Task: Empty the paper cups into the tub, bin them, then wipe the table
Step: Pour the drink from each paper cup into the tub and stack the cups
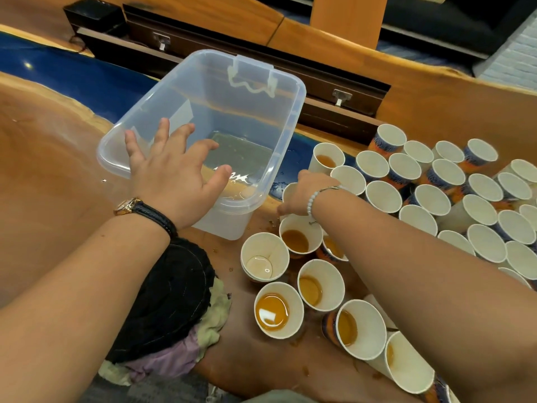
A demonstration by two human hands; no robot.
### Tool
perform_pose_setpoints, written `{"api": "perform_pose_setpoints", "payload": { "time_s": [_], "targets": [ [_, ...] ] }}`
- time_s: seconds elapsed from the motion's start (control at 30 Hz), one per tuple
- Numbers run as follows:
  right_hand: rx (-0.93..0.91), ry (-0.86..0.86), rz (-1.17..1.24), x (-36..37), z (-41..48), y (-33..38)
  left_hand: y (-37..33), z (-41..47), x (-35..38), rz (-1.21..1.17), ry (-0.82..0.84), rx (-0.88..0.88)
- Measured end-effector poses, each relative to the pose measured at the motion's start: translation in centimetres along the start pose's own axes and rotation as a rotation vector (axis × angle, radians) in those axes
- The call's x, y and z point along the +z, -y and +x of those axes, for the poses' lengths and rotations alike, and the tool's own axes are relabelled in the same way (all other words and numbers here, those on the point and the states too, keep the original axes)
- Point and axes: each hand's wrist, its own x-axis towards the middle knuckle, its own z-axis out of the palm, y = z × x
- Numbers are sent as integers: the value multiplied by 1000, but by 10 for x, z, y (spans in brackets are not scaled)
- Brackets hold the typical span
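Meanwhile, the left hand (171, 175), fingers spread, hovers over the clear tub (286, 117), a shallow pool of liquid inside. The right hand (302, 193) curls round a paper cup (288, 191) just beside it, among cups (295, 301) of amber dregs on the table (43, 170).

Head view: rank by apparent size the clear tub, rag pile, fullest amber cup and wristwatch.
1. clear tub
2. rag pile, though it lies nearer the camera, so its place against the tub is unsure
3. fullest amber cup
4. wristwatch
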Motion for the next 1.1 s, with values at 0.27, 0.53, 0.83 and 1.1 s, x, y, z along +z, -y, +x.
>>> {"api": "perform_pose_setpoints", "payload": {
  "time_s": [0.27, 0.53, 0.83, 1.1],
  "targets": [
    [21, -40, 102, 5, 4, -5, 1, -1, 0, -9, -6, 6],
    [-82, -309, 478, -42, -25, -26, 1, 0, 2, -6, -8, 7],
    [-313, -551, 637, -65, -49, -4, 0, 0, 1, -13, -7, 7],
    [-376, -565, 742, -61, -45, 10, 1, -1, 2, -11, -7, 10]
  ]
}}
